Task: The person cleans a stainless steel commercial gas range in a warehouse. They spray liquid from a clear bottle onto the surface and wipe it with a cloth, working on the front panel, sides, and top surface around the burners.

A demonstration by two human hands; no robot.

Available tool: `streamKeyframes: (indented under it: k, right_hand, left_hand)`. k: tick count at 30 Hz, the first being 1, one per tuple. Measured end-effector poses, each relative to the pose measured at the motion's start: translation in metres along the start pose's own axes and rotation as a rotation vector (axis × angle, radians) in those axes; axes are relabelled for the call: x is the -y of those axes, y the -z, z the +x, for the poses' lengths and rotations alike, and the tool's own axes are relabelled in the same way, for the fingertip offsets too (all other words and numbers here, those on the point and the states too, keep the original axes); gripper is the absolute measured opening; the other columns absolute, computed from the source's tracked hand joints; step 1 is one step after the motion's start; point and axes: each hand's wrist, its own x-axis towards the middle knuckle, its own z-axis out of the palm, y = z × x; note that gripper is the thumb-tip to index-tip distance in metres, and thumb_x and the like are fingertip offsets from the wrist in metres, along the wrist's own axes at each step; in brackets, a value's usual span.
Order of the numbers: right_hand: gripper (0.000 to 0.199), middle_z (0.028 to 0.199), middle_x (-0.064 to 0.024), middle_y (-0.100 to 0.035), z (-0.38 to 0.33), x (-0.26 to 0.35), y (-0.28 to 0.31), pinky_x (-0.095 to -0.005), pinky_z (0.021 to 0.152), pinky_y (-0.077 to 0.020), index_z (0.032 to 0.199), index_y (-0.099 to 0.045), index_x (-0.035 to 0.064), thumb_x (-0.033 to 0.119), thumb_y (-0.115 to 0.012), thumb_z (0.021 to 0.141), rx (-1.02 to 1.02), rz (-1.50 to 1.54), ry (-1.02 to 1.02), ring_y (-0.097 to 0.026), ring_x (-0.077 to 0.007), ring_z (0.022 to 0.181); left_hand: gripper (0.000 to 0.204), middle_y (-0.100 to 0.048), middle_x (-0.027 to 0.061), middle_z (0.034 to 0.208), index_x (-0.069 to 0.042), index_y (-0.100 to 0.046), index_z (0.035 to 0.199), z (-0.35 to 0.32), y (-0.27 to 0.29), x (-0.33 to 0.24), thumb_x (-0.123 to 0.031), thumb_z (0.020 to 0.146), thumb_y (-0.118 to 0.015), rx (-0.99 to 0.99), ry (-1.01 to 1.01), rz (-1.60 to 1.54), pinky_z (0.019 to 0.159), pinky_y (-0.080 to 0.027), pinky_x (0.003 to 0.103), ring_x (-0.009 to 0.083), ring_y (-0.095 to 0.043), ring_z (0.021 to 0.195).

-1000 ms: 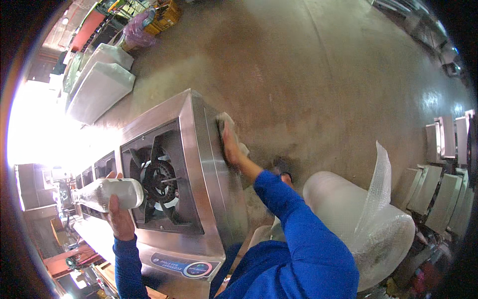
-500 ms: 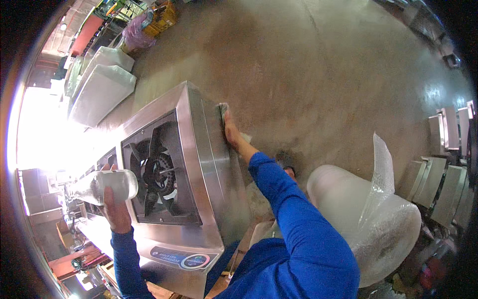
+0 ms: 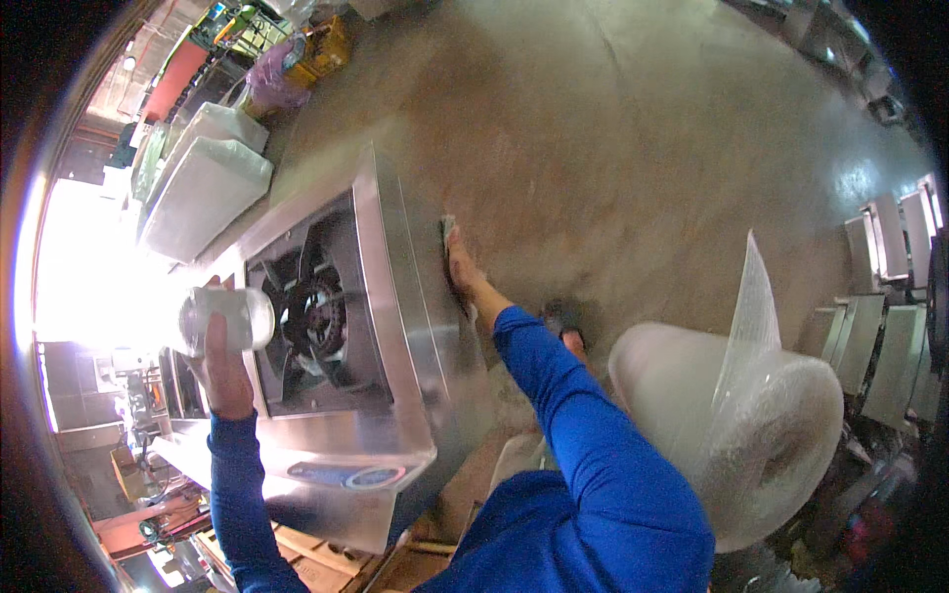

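Far left background: bright glare from an opening washes out that side; white wrapped bundles (image 3: 203, 183) lie on the floor beyond the appliance, near a purple bag (image 3: 277, 79) and a yellow crate (image 3: 326, 49).
Left hand (image 3: 222, 361): raised beside the left edge of the appliance's top, fingers curled around a clear plastic bottle (image 3: 225, 318), which lies tilted on its side in the grip; the sleeve is blue.
Appliance: a large stainless steel burner unit (image 3: 395, 326) stands on the floor, its top face showing a dark cast-iron burner grate (image 3: 316, 316) set in a square recess; a blue oval label sits on the near panel.
Pallet: wooden slats (image 3: 326, 558) show under the near end of the unit.
Cloth (image 3: 447, 232): a small greenish pad, pressed flat against the unit's right side panel, near its upper far part.
Right hand (image 3: 463, 272): laid flat on that side panel with fingers together and extended, fingertips on the cloth; the arm reaches in from the lower edge in a blue sleeve.
Floor (image 3: 633, 168): bare concrete, blurred in places.
Right: a big roll of bubble wrap (image 3: 732, 435) stands near the person, a loose sheet rising from it.
Far right: pale metal panels (image 3: 880, 326) lean in a row.
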Motion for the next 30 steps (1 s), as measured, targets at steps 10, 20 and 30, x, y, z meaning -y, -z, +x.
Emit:
streamKeyframes:
  k: [10,20,30]
  right_hand:
    - [0.059,0.151,-0.0188,-0.024,-0.287,-0.067,-0.02,-0.0397,0.115,-0.0116,0.147,-0.026,0.0023,0.04,-0.036,0.103,-0.029,-0.277,0.471,-0.018,-0.0296,0.141]
    - [0.035,0.073,-0.0073,-0.055,-0.231,0.047,-0.047,-0.0342,0.061,-0.0425,0.1,-0.063,-0.0005,0.024,-0.039,0.102,-0.162,-0.5,0.608,-0.054,-0.0172,0.069]
    - [0.072,0.156,-0.0245,-0.021,-0.323,0.06,-0.096,-0.0438,0.118,-0.0138,0.149,-0.026,-0.003,0.046,-0.04,0.098,0.601,-0.599,1.17,-0.02,-0.0349,0.146]
  left_hand:
    - [0.052,-0.054,0.0188,0.132,-0.003,-0.041,0.139,0.001,0.003,0.002,-0.011,0.092,-0.061,0.075,-0.003,-0.045,0.104,-0.045,0.046,0.0303,-0.055,0.122]
    - [0.044,-0.066,0.0086,0.114,-0.002,-0.06,0.12,-0.006,0.013,-0.055,-0.013,0.082,-0.077,-0.237,-0.21,-0.022,0.091,-0.049,0.032,0.0177,-0.063,0.099]
    - [0.049,-0.044,0.0151,0.145,-0.004,-0.039,0.141,-0.176,0.158,-0.079,-0.019,0.096,-0.053,-0.61,-0.236,0.055,0.115,-0.029,0.042,0.0275,-0.043,0.134]
